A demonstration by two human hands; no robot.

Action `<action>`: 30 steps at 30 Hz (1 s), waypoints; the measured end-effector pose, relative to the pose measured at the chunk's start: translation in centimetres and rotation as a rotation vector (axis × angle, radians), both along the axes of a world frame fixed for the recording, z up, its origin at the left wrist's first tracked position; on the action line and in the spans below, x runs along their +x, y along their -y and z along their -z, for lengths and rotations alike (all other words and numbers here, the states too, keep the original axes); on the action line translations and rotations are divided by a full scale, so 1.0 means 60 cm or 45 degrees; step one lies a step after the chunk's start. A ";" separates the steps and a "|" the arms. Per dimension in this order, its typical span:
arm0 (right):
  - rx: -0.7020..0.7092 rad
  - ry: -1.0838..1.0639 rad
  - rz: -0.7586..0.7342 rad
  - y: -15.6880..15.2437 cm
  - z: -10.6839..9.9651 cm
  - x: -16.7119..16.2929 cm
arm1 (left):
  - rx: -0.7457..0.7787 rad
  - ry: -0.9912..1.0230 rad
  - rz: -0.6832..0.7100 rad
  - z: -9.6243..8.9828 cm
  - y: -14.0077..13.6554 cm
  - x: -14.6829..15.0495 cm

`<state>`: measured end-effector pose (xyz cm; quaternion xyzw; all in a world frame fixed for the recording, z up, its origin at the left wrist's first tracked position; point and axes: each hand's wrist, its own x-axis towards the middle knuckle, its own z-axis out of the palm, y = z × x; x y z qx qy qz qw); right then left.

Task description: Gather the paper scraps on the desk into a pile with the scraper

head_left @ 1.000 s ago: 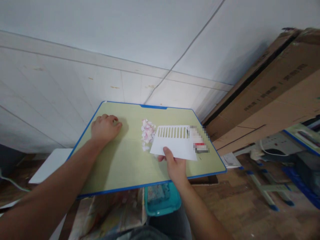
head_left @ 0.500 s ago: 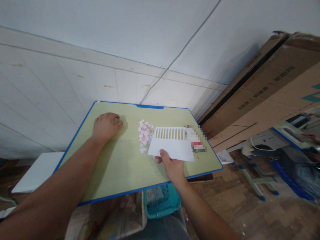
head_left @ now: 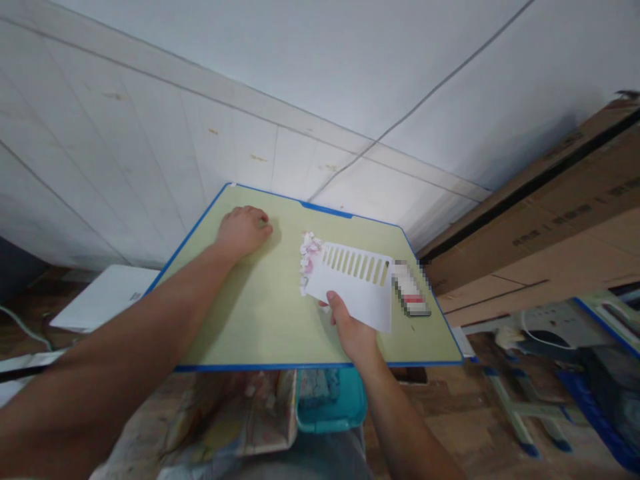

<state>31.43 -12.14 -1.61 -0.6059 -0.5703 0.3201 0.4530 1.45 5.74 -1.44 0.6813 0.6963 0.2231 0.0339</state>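
My right hand (head_left: 355, 331) grips the near edge of a flat white card (head_left: 353, 290), with the thumb on top. A row of several long slots is cut along the card's far side. A heap of small white and pink paper scraps (head_left: 310, 250) lies against the card's left edge, partly covered by it. Toward the far left of the tabletop (head_left: 260, 327) rests my left hand (head_left: 244, 230), its fingers loosely curled and a gap between thumb and fingertips. I see nothing in it.
A blurred-out flat object (head_left: 413, 290) lies right of the card. Large cardboard boxes (head_left: 530, 233) lean along the right side. Below the near edge are a teal bin (head_left: 333, 420) and an open carton (head_left: 270, 427). A white panel (head_left: 103, 297) stands at left.
The view has shifted and tilted, so the table sits farther right. My right hand has turned the card slightly and brought it closer over the scraps. My left hand stays about where it was.
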 end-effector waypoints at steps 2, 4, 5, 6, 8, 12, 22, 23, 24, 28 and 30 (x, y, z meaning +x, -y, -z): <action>-0.029 0.041 -0.005 0.003 0.002 0.002 | 0.001 0.022 -0.005 0.002 -0.001 0.000; -0.076 0.092 0.012 0.007 0.003 0.008 | 0.009 0.035 -0.008 0.002 -0.001 0.000; -0.093 0.123 0.019 0.010 0.003 0.011 | 0.011 0.032 -0.008 0.002 -0.002 0.000; -0.104 0.149 0.019 0.014 0.003 0.015 | 0.014 0.032 -0.014 0.001 -0.002 0.001; -0.109 0.165 0.001 0.021 0.002 0.022 | 0.017 0.030 -0.019 0.000 -0.003 0.003; -0.116 0.144 -0.039 0.034 0.000 0.028 | 0.026 0.022 -0.028 0.001 -0.006 0.005; -0.063 -0.047 0.000 0.030 0.002 0.031 | 0.040 0.053 -0.034 0.009 -0.012 0.005; -0.070 -0.035 -0.024 0.028 0.000 0.031 | 0.034 0.062 -0.033 0.008 -0.013 0.005; -0.079 -0.010 -0.056 0.026 -0.002 0.030 | 0.030 0.069 -0.034 0.008 -0.013 0.005; -0.113 0.099 -0.129 0.025 -0.010 0.028 | 0.037 0.090 -0.032 0.008 -0.014 0.006; -0.142 0.132 -0.136 0.026 -0.012 0.026 | 0.044 0.101 -0.031 0.009 -0.015 0.005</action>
